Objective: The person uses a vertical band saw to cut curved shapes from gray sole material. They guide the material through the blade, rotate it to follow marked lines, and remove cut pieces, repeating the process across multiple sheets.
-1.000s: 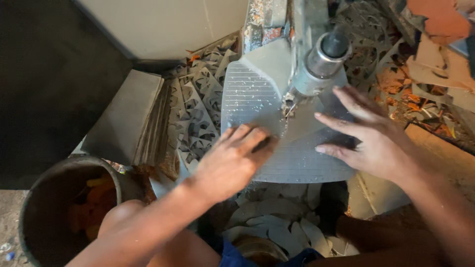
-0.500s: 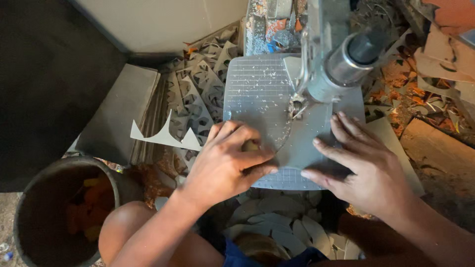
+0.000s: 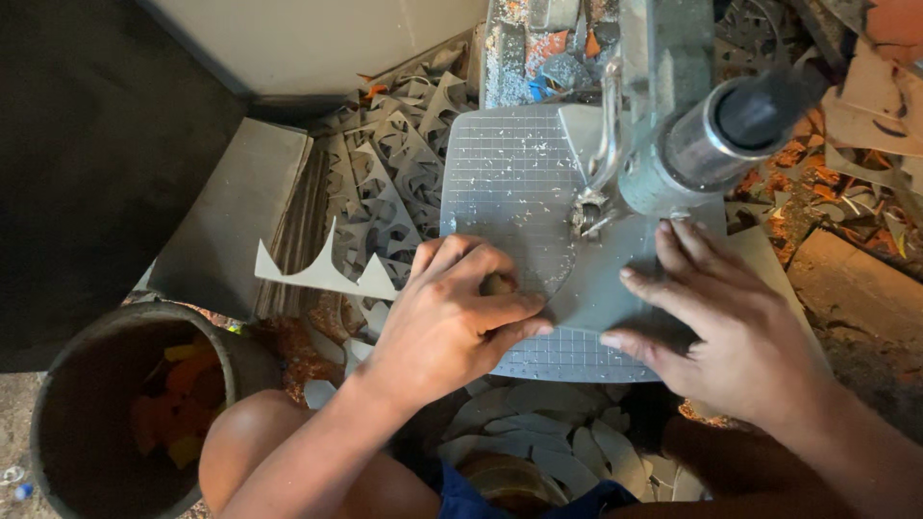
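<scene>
My left hand [image 3: 452, 322] lies curled on a thin grey sheet [image 3: 601, 293] on the gridded saw table [image 3: 510, 168], fingers pinched on it. From under this hand a spiky cut edge of the sheet [image 3: 322, 274] juts out to the left. My right hand [image 3: 721, 332] presses flat on the sheet's right part, fingers spread. The saw blade [image 3: 586, 216] stands just beyond both hands' fingertips, under the machine's grey arm and round motor housing [image 3: 716, 139].
Piles of grey cut-out offcuts [image 3: 385, 183] lie left of the table and below it [image 3: 548, 442]. A stack of grey boards [image 3: 231, 226] sits further left. A dark bucket with orange scraps [image 3: 115, 413] stands bottom left. Orange and tan scraps [image 3: 846, 163] lie to the right.
The sheet has been turned, so its spiky cut edge now sticks out to the left. My left hand has curled tighter, and my right hand has shifted nearer the blade.
</scene>
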